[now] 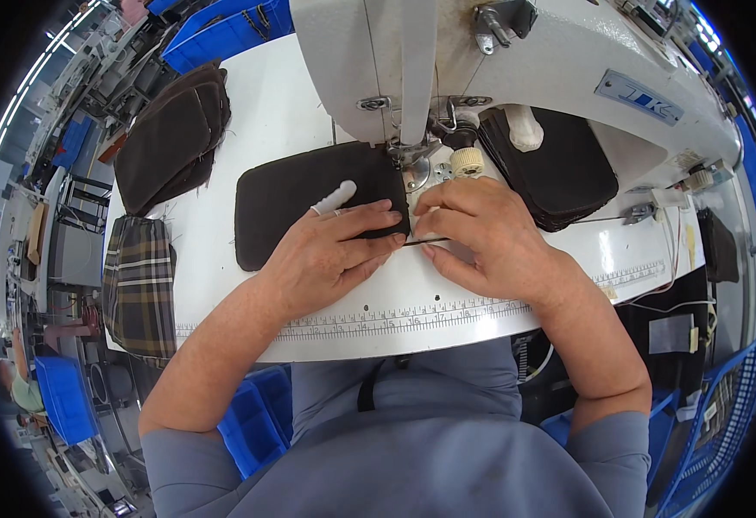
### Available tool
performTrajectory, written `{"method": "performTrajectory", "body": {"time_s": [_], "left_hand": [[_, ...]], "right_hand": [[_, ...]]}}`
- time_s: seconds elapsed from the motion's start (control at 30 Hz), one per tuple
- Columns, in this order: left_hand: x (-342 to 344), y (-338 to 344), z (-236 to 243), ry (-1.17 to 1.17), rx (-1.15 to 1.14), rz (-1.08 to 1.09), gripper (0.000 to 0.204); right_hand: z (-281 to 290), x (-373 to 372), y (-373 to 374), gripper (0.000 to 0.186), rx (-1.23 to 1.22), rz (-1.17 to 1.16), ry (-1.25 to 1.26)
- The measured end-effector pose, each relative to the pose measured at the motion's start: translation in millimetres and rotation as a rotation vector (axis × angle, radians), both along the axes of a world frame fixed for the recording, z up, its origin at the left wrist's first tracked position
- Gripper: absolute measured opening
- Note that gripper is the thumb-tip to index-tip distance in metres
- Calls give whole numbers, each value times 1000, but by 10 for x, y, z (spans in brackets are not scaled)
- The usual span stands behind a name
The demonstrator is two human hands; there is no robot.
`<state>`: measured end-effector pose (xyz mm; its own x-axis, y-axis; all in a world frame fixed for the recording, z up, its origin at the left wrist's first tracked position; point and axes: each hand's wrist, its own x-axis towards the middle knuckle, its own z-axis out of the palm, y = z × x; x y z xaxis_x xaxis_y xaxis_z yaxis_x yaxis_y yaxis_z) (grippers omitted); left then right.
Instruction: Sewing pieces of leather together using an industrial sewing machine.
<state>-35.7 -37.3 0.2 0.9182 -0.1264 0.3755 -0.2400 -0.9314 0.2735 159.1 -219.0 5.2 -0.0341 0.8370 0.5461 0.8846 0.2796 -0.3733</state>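
Though two hands point(326, 255) point(486, 229), one dark panel point(300, 186)

The one head-worn, wide fisheye view looks steeply down over the near edge of the smooth white tabletop point(202, 259), close above the bare left hand point(328, 252) and bare right hand point(492, 231), facing toward the far edge.

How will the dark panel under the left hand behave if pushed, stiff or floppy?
The dark panel may hold its shape somewhat: it lies flat, without visible folds. It's probably light, since it looks like thin sheet material. It might slide easily on the glossy white table, though the left hand rests on it.
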Motion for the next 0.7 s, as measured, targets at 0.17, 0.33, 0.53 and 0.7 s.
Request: {"method": "performTrajectory", "body": {"time_s": [0.17,0.33,0.53,0.7], "left_hand": [[20,31,-8,-17,-106,-2,28],[81,73,-19,-31,-157,-19,24],[190,195,6,53,-255,56,18],[293,273,24,71,-276,95,23]], "right_hand": [[-41,-15,18,12,4,33,-86],[-11,-24,20,12,-30,9,-58],[-12,-31,38,26,-92,-76,-81],[-10,-31,70,35,-142,-157,-105]]}}
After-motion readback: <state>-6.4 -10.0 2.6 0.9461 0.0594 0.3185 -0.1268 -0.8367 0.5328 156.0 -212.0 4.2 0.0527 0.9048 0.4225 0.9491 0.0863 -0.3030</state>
